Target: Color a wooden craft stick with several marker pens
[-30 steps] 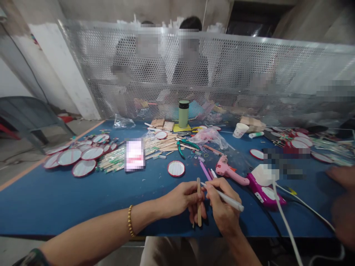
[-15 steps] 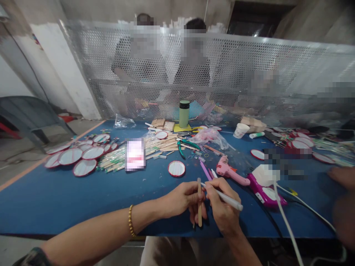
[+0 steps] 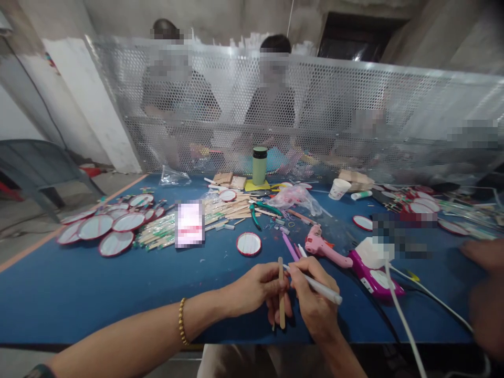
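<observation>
My left hand (image 3: 262, 289) pinches a flat wooden craft stick (image 3: 282, 310), held upright over the near edge of the table. In my right hand (image 3: 317, 304) is a white pen (image 3: 325, 289), gripped as for writing. Its tip points left at the upper part of the stick; whether it touches, I cannot tell. A second thin piece shows under the left fingers, too small to name. Just beyond the hands lie a round white disc with a red rim (image 3: 249, 244) and a purple pen (image 3: 290, 245). A pink glue gun (image 3: 325, 247) rests to the right.
A purple power strip (image 3: 376, 281) with white cables is at right, near another person's hand (image 3: 482, 254). Bundled sticks (image 3: 157, 231), red-rimmed discs (image 3: 94, 227) and a phone-like bright panel (image 3: 189, 224) lie left. Green pliers (image 3: 255, 215), a green bottle (image 3: 259, 167) and a paper cup (image 3: 339, 189) stand farther back.
The view has shifted slightly. Both hands keep nearly the same hold on the stick and pen. Behind the perforated screen, one person has moved to the left.
</observation>
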A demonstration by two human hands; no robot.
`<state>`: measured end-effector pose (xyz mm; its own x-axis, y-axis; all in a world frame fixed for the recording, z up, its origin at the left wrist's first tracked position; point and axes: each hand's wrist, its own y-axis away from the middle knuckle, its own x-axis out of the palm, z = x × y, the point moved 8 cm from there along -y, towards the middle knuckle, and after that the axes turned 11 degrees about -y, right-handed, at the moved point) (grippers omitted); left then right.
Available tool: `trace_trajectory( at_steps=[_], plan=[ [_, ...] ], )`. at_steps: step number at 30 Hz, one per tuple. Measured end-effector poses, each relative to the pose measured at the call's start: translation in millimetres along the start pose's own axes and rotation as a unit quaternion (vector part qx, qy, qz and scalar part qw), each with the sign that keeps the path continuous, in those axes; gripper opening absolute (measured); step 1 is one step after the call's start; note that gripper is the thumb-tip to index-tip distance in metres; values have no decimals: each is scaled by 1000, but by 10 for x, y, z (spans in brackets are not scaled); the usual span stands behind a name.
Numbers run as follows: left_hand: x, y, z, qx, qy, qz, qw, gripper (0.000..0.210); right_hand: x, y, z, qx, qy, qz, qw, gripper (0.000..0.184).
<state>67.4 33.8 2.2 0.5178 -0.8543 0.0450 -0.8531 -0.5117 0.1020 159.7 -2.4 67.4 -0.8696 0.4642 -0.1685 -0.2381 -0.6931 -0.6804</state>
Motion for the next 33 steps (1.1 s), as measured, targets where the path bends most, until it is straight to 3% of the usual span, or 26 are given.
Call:
trace_trajectory(
  at_steps=[21, 33],
  plan=[
    [0, -9, 22, -1, 6, 0, 1000, 57, 8, -1, -15, 10, 1, 6, 1000, 29],
    [2, -3, 18, -4, 17, 3, 1000, 52, -60, 27, -44, 23, 13, -24, 999, 26]
  ],
)
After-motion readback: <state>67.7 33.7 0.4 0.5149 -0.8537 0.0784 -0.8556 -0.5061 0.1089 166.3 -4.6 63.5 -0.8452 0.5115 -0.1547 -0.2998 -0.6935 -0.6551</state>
